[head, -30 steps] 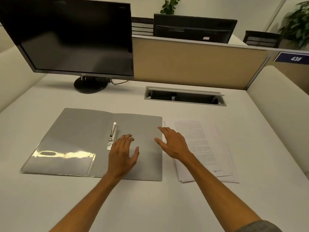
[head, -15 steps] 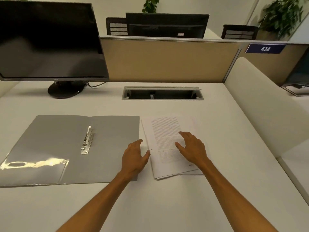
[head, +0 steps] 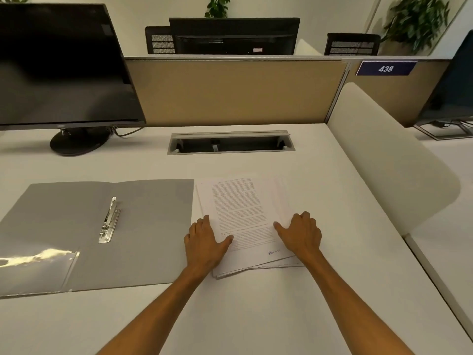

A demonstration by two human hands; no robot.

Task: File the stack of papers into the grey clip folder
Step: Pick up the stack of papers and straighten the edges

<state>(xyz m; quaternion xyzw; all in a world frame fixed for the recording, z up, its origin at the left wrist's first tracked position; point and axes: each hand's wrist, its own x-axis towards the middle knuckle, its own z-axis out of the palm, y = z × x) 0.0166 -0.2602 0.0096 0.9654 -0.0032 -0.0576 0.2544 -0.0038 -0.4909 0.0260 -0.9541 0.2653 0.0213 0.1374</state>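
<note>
The grey clip folder lies open and flat on the desk at the left, with a metal clip along its spine and a clear pocket on its left flap. A loosely fanned stack of printed white papers lies just right of the folder. My left hand rests on the stack's left edge, fingers spread, thumb on the top sheet. My right hand rests on the stack's right edge, fingers curled over the side. Neither hand has lifted the sheets.
A black monitor on a round stand is at the back left. A cable slot is set into the desk behind the papers. A tan partition closes the back; a white divider bounds the right.
Both hands moved right from the folder onto the paper stack and now flank it, left hand on its left edge, right hand on its right edge. The view also shifted right.
</note>
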